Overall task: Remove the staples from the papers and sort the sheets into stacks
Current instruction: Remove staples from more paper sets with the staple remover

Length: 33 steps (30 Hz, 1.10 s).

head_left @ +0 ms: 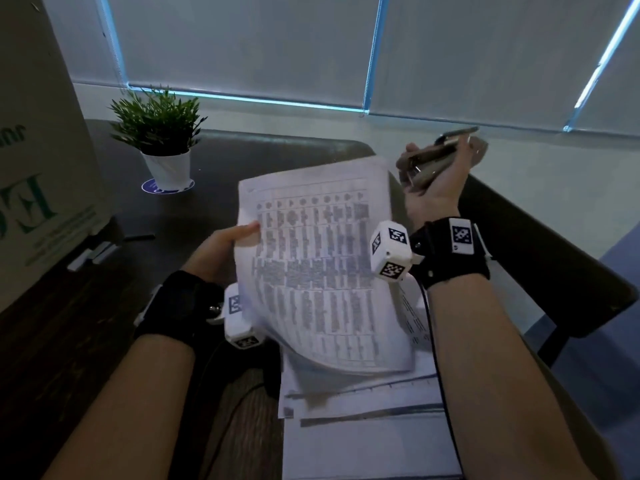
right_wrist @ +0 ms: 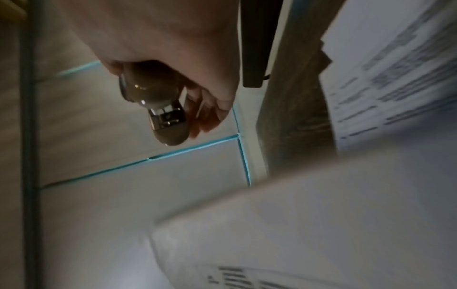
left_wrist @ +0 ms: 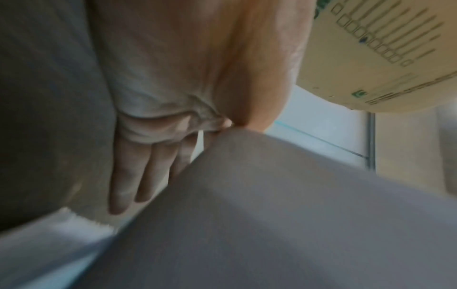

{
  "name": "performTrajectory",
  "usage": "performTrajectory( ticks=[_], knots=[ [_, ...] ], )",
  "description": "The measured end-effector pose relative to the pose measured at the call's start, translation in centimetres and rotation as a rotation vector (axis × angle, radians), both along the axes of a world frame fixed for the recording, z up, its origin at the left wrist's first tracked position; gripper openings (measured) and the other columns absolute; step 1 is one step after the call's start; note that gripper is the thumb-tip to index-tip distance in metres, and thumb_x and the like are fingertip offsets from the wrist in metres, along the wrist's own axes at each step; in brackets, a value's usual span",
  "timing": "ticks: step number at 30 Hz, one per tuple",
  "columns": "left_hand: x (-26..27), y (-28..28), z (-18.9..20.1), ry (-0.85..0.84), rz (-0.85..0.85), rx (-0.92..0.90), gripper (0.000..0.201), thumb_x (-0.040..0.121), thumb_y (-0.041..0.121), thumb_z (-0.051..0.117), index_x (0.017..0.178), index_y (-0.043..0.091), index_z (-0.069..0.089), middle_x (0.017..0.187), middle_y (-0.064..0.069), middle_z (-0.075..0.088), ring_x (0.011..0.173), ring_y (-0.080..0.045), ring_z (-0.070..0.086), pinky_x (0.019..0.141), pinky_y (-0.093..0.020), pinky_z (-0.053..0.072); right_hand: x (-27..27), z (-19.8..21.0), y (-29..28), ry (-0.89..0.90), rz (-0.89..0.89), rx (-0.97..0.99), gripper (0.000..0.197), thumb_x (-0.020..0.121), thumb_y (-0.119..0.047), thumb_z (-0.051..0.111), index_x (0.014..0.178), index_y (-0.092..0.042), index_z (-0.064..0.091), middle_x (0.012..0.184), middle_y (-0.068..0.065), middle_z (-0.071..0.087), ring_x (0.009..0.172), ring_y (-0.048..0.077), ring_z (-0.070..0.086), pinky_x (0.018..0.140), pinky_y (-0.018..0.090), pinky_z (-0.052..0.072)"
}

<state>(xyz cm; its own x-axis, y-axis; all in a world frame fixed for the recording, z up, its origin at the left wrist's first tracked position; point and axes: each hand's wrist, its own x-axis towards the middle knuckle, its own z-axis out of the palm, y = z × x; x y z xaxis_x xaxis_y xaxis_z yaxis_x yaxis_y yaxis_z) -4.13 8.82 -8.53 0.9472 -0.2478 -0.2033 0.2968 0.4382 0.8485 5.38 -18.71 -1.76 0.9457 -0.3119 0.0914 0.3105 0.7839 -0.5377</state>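
I see the printed sheets (head_left: 318, 268) lifted above the paper stack (head_left: 367, 427) on the counter (head_left: 104, 306), pinched by my left hand (head_left: 221, 251). My right hand (head_left: 433, 188) grips the staple remover (head_left: 436, 157). A potted plant (head_left: 159, 133) and cardboard box (head_left: 38, 150) stand to the left.

Dark desk (head_left: 194, 216). Small green plant in white pot (head_left: 162, 147) at far left of the desk, sitting on a round blue coaster (head_left: 149, 187). Big cardboard box (head_left: 38, 161) with green print at the left edge, just beside the plant. Grey roller blinds (head_left: 242, 46) behind with blue light at their edges. Dark chair (head_left: 540, 258) on the right.
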Motion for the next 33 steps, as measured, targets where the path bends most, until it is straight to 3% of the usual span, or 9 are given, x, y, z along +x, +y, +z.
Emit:
performTrajectory(
  ticks=[2,5,8,11,15,21,25,29,33],
  knots=[
    [0.4,1.2,-0.5,-0.021,0.124,0.026,0.034,0.098,0.024,0.04,0.11,0.006,0.066,0.102,-0.015,0.069,0.086,-0.028,0.07,0.072,-0.04,0.059,0.2,-1.0,0.4,0.051,0.133,0.005,0.06,0.079,-0.068,0.058,0.101,-0.013,0.056,0.096,0.018,0.064,0.072,0.027,0.064,0.072,0.028,0.053],
    [1.2,4.0,-1.8,-0.023,0.326,0.081,0.04,0.095,0.025,0.047,0.127,0.002,0.054,0.122,-0.02,0.058,0.109,-0.034,0.06,0.093,-0.046,0.05,-0.7,-2.5,2.3,0.219,0.444,-0.154,0.058,0.09,-0.062,0.05,0.11,-0.007,0.052,0.09,0.019,0.063,0.055,0.025,0.065,0.04,0.019,0.046],
    [1.3,7.6,-2.1,-0.037,0.512,0.163,0.027,0.095,0.028,0.049,0.111,0.009,0.06,0.12,-0.019,0.058,0.11,-0.029,0.059,0.074,-0.035,0.057,-1.2,-5.1,4.5,0.332,0.634,-0.394,0.049,0.092,-0.055,0.054,0.093,-0.006,0.051,0.088,0.025,0.068,0.068,0.035,0.068,0.054,0.028,0.054],
    [2.1,11.4,-3.4,0.055,0.854,0.407,0.043,0.1,0.028,0.038,0.14,0.011,0.04,0.147,-0.012,0.038,0.132,-0.028,0.042,0.093,-0.033,0.044,-1.0,-7.4,5.9,0.359,0.683,-0.51,0.044,0.093,-0.051,0.057,0.101,-0.008,0.052,0.081,0.018,0.069,0.076,0.038,0.071,0.066,0.042,0.058],
    [3.5,13.3,-5.1,0.16,1.159,0.666,0.044,0.092,0.025,0.041,0.136,0.02,0.044,0.133,-0.008,0.053,0.117,-0.029,0.055,0.097,-0.045,0.046,-0.9,-8.4,5.8,0.398,0.68,-0.427,0.048,0.094,-0.049,0.058,0.104,-0.003,0.047,0.111,0.029,0.06,0.076,0.039,0.072,0.065,0.038,0.06],
    [3.1,11.8,-4.0,0.098,0.897,1.175,0.041,0.097,0.012,0.044,0.133,-0.007,0.043,0.136,-0.028,0.045,0.122,-0.045,0.045,0.1,-0.047,0.037,-1.0,-8.5,5.3,0.389,0.708,-0.357,0.048,0.096,-0.048,0.055,0.087,-0.002,0.047,0.095,0.037,0.066,0.071,0.037,0.072,0.059,0.035,0.061],
    [2.6,11.6,-3.0,-0.047,0.942,1.196,0.061,0.08,0.01,0.057,0.138,0.004,0.038,0.142,-0.023,0.04,0.13,-0.04,0.039,0.105,-0.047,0.036,-1.0,-8.5,5.4,0.377,0.704,-0.363,0.047,0.096,-0.048,0.054,0.086,-0.002,0.047,0.108,0.035,0.06,0.07,0.035,0.072,0.055,0.033,0.06],
    [2.3,8.6,-0.4,-0.337,0.916,0.951,0.067,0.085,0.003,0.061,0.144,0.013,0.032,0.136,-0.007,0.046,0.124,-0.02,0.045,0.101,-0.027,0.038,-0.8,-8.8,5.4,0.369,0.69,-0.373,0.047,0.095,-0.048,0.056,0.089,-0.002,0.048,0.115,0.032,0.056,0.071,0.035,0.072,0.055,0.033,0.06],
    [1.8,2.3,0.8,-0.208,0.317,0.565,0.042,0.09,0.009,0.059,0.13,0.001,0.05,0.102,-0.006,0.06,0.093,-0.019,0.058,0.08,-0.025,0.045,-0.9,-8.9,5.5,0.361,0.69,-0.348,0.047,0.096,-0.048,0.055,0.087,-0.002,0.048,0.117,0.03,0.052,0.071,0.035,0.072,0.054,0.033,0.059]
  ],
)
